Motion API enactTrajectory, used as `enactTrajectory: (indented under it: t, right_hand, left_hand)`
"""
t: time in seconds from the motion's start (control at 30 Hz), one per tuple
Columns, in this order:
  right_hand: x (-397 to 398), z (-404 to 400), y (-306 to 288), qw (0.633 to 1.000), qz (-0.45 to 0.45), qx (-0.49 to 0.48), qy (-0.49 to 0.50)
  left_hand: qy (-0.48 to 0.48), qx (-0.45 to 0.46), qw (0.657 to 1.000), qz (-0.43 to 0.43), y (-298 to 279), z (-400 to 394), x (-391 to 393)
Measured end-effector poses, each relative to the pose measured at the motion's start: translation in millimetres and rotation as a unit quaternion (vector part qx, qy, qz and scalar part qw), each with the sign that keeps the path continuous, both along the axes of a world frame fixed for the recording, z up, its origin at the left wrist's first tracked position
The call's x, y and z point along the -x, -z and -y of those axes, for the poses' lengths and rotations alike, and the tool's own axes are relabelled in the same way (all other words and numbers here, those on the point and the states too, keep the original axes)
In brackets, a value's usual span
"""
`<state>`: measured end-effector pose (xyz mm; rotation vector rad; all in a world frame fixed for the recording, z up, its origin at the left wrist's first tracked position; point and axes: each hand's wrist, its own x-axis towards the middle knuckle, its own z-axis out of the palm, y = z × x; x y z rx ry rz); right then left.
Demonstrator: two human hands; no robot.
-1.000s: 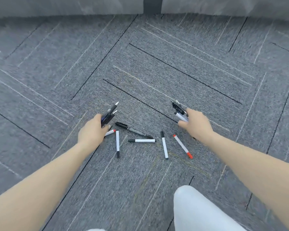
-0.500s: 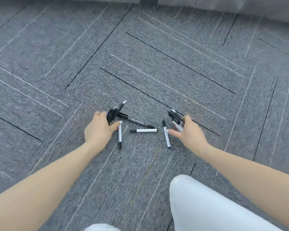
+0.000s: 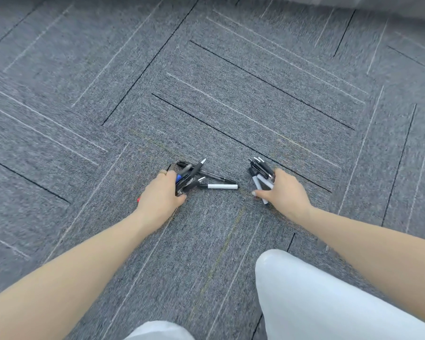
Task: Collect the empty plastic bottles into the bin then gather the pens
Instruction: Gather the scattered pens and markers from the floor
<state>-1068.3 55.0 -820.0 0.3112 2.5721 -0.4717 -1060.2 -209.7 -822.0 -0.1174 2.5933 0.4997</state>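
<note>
Partly hidden, pen bundles [image 3: 189, 176] fill both hands' curled fingers, left hand [image 3: 161, 196], right hand [image 3: 284, 190].

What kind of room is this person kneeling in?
Probably an office or similar workplace, though little of it shows. The floor is grey carpet tiles with a line pattern, typical of commercial spaces, and the hands are gathering pens and a whiteboard-style marker off it.
</note>
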Motion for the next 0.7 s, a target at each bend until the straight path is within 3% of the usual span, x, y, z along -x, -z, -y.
enactTrajectory:
  t: [0.2,0.33,0.5,0.7]
  right_hand:
    - [7.4,-3.0,-5.1,0.996,0.008,-0.038,-0.075]
    - [10.9,-2.1,-8.2,0.985,0.005,-0.080,-0.151]
    - [19.3,2.1,-9.0,0.980,-0.001,-0.084,-0.181]
    - [29.8,12.2,-9.4,0.978,0.023,-0.063,-0.196]
  left_hand:
    - [0.110,0.112,0.987,-0.027,-1.9,5.3,-3.9]
    - [0.120,0.100,0.987,-0.023,-2.8,8.3,-3.6]
    - [-0.012,-0.002,1.000,-0.024,-3.9,20.7,2.4]
    - [-0.190,-0.116,0.975,-0.023,-3.1,35.5,19.0]
